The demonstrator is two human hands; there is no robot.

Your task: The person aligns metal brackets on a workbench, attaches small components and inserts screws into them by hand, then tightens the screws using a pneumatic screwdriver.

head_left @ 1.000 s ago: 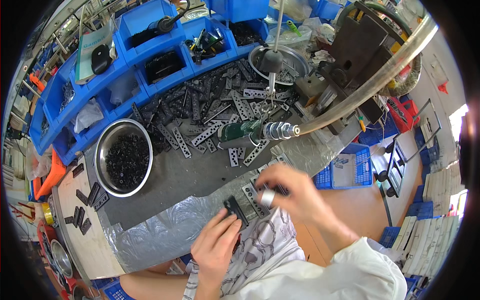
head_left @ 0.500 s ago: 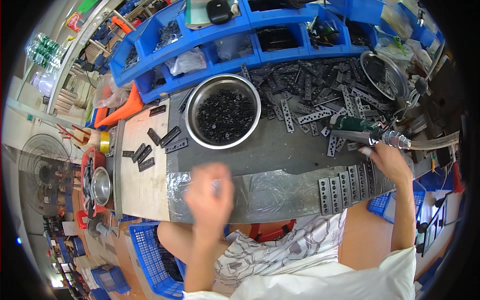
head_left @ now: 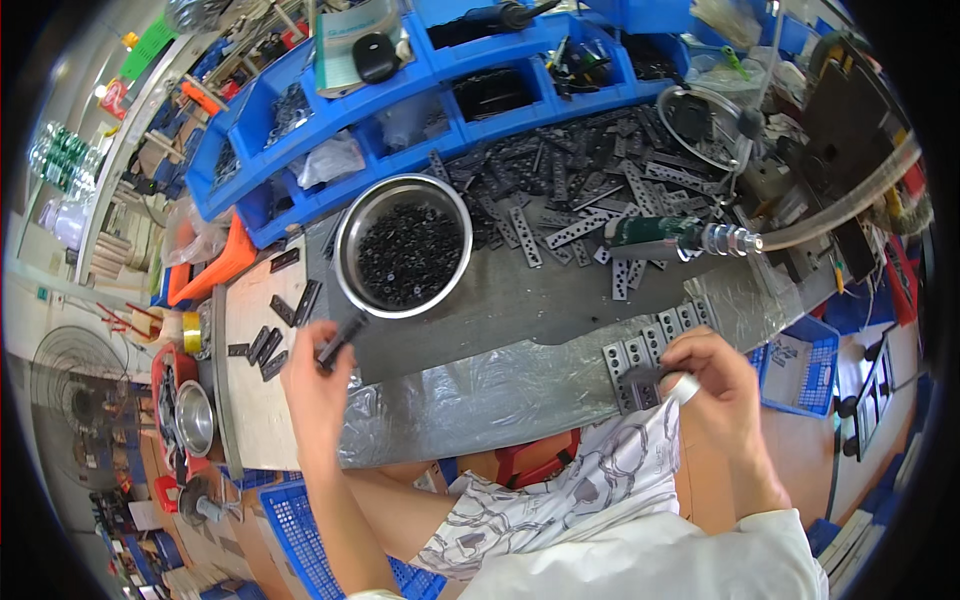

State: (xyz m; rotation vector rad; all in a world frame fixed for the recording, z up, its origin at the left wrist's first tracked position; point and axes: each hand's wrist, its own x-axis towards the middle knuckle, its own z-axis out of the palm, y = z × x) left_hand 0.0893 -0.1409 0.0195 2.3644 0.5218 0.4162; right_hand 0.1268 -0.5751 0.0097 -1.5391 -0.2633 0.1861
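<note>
My left hand (head_left: 318, 390) is closed around a short black bar (head_left: 342, 342), above the left part of the bench. My right hand (head_left: 715, 385), with a white wrap on one finger, pinches a small dark piece (head_left: 645, 376); its exact kind is blurred. That hand is over the near end of a row of grey perforated metal plates (head_left: 660, 335) at the bench's front edge. A steel bowl (head_left: 466, 250) of small dark nuts or washers stands beyond my left hand. Several black bars (head_left: 265, 345) lie on the pale board at the left.
A green air tool (head_left: 640, 232) with a hose rests at the right, beside a heap of black perforated plates (head_left: 570, 165). Blue parts bins (head_left: 400, 145) line the back. A metal dish (head_left: 742, 160) stands at the back right. A blue basket (head_left: 290, 525) is below the bench.
My left hand has moved left and now shows a black bar in it. My right hand has left the air tool and come down to the row of plates. The view has shifted.
</note>
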